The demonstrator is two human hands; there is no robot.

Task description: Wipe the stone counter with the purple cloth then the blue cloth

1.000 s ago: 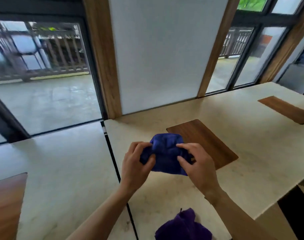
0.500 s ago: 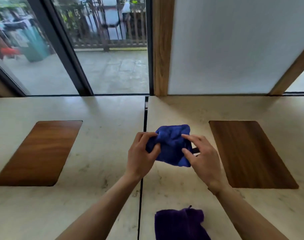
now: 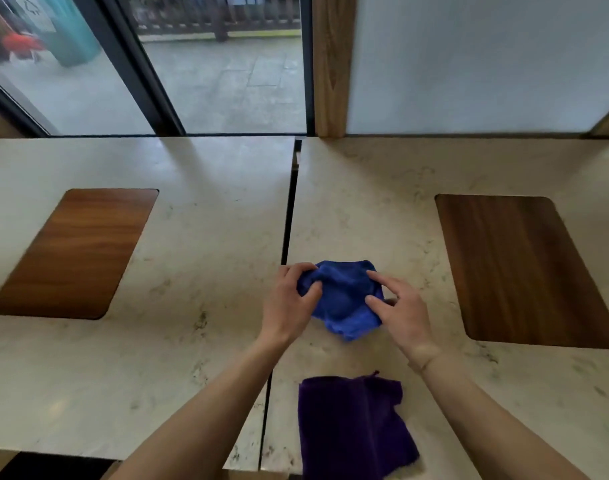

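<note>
Around the blue cloth point(image 3: 344, 299), bare stone counter point(image 3: 382, 209) runs open toward the window. The purple cloth point(image 3: 355, 427) lies near, on the person's side of it. Both hands flank it. Wooden panels point(image 3: 525, 271) sit flush, well apart on either side.

soft daylight from the windows point(image 3: 206, 64); wide-angle edges bend.
</note>
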